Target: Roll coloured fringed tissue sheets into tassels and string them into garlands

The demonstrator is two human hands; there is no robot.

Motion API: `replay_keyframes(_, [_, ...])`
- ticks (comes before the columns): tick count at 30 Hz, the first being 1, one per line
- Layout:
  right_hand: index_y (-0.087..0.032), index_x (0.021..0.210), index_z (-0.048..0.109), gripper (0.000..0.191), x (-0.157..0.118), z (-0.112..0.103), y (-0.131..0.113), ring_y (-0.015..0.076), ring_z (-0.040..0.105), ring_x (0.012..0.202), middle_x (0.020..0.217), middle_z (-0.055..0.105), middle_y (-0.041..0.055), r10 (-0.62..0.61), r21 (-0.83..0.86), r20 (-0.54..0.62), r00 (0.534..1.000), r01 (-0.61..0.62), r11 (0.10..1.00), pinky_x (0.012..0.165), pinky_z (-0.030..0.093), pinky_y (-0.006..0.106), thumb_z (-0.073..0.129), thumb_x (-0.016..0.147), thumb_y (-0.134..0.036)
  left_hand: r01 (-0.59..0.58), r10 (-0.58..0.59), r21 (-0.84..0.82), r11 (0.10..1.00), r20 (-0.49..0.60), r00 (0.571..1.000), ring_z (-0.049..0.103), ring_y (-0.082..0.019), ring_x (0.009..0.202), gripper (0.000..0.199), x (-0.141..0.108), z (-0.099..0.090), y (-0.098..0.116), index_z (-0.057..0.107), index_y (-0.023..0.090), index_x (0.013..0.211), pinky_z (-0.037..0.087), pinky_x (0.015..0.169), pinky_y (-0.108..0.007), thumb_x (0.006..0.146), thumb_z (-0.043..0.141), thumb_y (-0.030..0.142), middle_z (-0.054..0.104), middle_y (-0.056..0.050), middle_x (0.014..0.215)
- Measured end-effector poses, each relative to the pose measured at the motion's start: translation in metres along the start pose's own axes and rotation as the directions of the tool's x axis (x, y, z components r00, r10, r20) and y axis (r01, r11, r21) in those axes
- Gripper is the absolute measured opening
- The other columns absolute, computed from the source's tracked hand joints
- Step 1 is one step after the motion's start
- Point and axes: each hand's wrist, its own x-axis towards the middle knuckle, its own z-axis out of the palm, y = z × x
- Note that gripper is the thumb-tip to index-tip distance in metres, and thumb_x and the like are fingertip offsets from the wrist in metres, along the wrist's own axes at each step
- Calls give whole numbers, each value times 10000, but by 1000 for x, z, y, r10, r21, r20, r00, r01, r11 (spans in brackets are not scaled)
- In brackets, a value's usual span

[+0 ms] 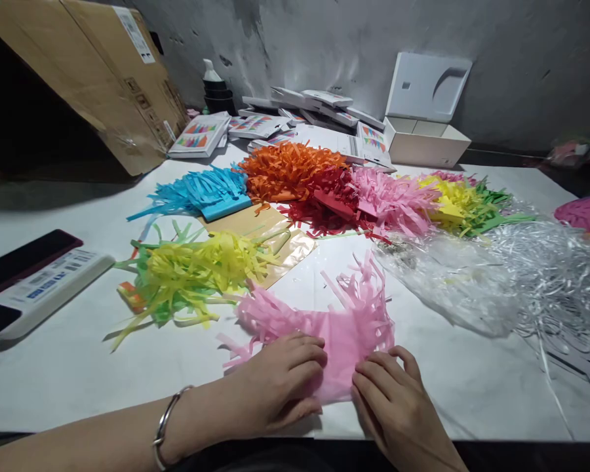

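In front of me a sheet of pink tissue paper (341, 341) lies on the white tabletop. Its ends are cut into loose fringe, fanned out at the left and the upper right. My left hand (280, 373), with a silver bangle on the wrist, presses bent fingers together on the plain part's left side. Along its right edge my right hand (393, 393) grips with curled fingers, the thumb mostly hidden. Beyond my left hand is a yellow and green tissue tassel bundle (196, 269), partly over a tan paper sheet (299, 252).
Behind lie fringed bundles in blue (201, 193), orange (295, 167), red (332, 203), pink (393, 196) and yellow (452, 200). Silver strands (560, 275) and clear plastic (452, 282) spread at right. A phone (29, 262), cardboard box (93, 72), packs (201, 134) and white box (425, 141) stand around.
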Motion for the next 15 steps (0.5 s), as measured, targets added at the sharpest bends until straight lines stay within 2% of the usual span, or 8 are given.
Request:
replay_keyframes(2, [-187,928,667,151,-1,-1,-2,191,639,856,833,713,18,31,12,-20,999,-31,999,950,362,410,547,948,-98,-47,44,82,996,38,998,622,-299,1153,174,0,2,-1,630,189,1073,474,1057,-450,916,571,144,714,-139,1113])
replay_keyframes(4, [-196,937,678,124,-2,-2,-4,208,640,873,851,729,23,52,-14,-55,997,-53,998,953,354,416,561,967,-168,-36,33,109,993,28,999,629,-293,1155,210,1,4,-2,640,192,1038,476,1044,-449,924,502,81,728,-127,1098])
replay_keyframes(7, [-187,1019,696,149,-1,0,-6,252,659,992,1030,764,59,24,-103,-99,995,-34,994,1033,332,443,583,976,-274,-15,15,67,998,-4,1000,640,-292,1148,213,2,5,-2,638,181,1035,494,1013,-432,918,491,80,734,-132,1091])
replay_keyframes(9, [-169,1071,695,171,1,3,-5,263,661,1102,1129,757,73,-28,-120,-86,996,17,993,1117,309,455,567,972,-227,-11,12,33,999,-28,1000,651,-281,1138,216,3,3,-1,627,180,1055,497,1010,-415,914,497,79,737,-132,1090])
replay_keyframes(11, [-143,1048,696,208,4,6,-3,250,666,1142,1097,767,74,-81,-129,-65,995,72,989,1176,294,455,512,957,-108,-39,39,22,999,-35,999,669,-267,1116,241,2,-1,0,608,177,1096,488,1022,-407,917,489,68,746,-131,1092])
replay_keyframes(13, [-119,1004,700,271,5,8,-1,239,675,1140,1046,776,77,-128,-174,-51,990,118,978,1193,316,439,463,927,-13,-83,84,57,995,-16,996,674,-268,1120,287,0,-5,0,583,175,1165,461,1052,-424,926,477,54,755,-132,1108])
replay_keyframes(15, [-94,981,702,295,5,7,0,255,655,1188,1092,767,109,-192,-214,-38,981,180,960,1177,365,423,445,900,27,-135,137,123,983,-2,991,663,-279,1152,329,-3,-8,0,571,178,1219,424,1086,-451,940,465,40,759,-130,1134])
